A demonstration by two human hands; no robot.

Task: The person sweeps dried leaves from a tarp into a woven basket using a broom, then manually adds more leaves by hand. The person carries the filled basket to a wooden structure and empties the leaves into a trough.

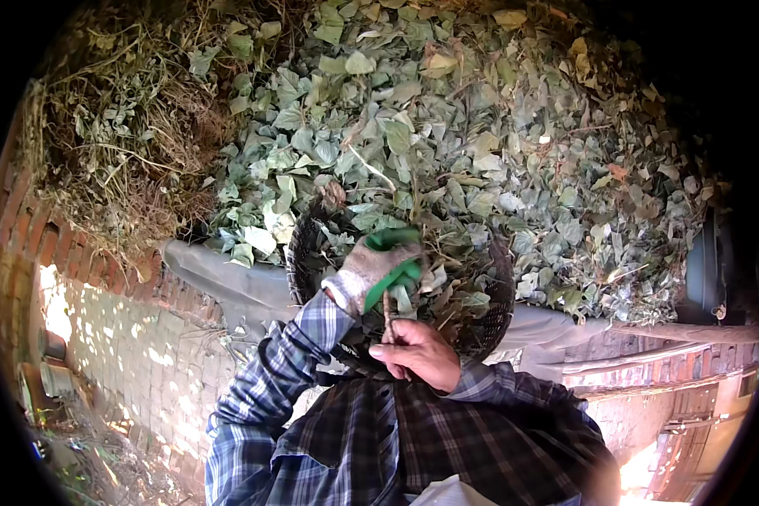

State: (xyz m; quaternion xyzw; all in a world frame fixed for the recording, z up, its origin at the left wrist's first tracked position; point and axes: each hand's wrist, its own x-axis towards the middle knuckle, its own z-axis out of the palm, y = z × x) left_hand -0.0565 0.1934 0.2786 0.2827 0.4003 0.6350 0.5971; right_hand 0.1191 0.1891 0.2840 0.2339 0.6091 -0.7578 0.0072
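Observation:
My left hand wears a pale knit glove with green coating. Its fingers are curled and slightly blurred around the upper part of a thin brown twig. Just below it, my bare right hand pinches the twig's lower end between thumb and fingers. A green leaf shows beside the twig, under the glove. Both hands are over a dark woven basket, close against my body. Dried leaves lie inside the basket, and the glove hides part of them.
A large heap of dry green leaves spreads beyond the basket. Tangled stems are piled at the left. Grey sheeting edges the heap. Brick paving lies at the left, and wooden poles run at the right.

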